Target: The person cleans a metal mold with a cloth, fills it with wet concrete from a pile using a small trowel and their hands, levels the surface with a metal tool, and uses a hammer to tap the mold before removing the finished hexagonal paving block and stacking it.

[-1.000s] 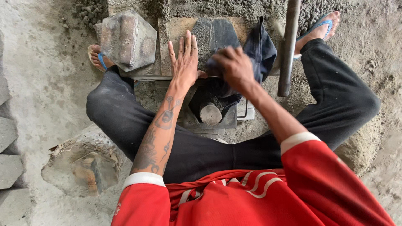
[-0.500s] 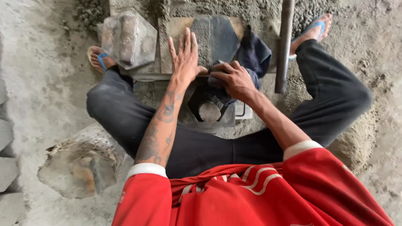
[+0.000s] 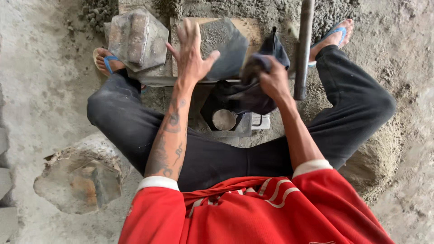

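Head view, looking down at a seated person in a red shirt with white cuffs [image 3: 253, 212] and dark trousers [image 3: 135, 131], legs spread on a grey gritty cement floor [image 3: 40, 81].

Right hand [image 3: 271, 81]: fist closed around a bunched dark grey cloth rag [image 3: 253, 97]. The rag hangs from the fist onto a dark metal mould box [image 3: 226, 122] between the knees. Part of the cloth sticks up behind the hand. A round grey metal disc [image 3: 224, 119] shows inside the mould, just below the rag.

Left hand [image 3: 192, 56]: open, 5 fingers spread, palm down, holding nothing. It is over the edge of a dark hexagonal metal plate [image 3: 226, 43] lying on a tan wooden board [image 3: 251, 27]. Cannot tell if the palm touches the plate; slight motion blur. Forearm has tattoos.

Left of the plate: a grey hexagonal concrete paver block [image 3: 138, 40], tilted, next to the left foot in a blue flip-flop sandal [image 3: 106, 61]. The right foot wears a matching sandal at top right [image 3: 334, 36].

A dark vertical metal pipe handle [image 3: 303, 49] stands just right of the right hand, apart from it.

Lower left: a broken lump of cement with a rusty hollow [image 3: 81, 178]. Loose wet cement mix is piled by the right knee [image 3: 375, 158].
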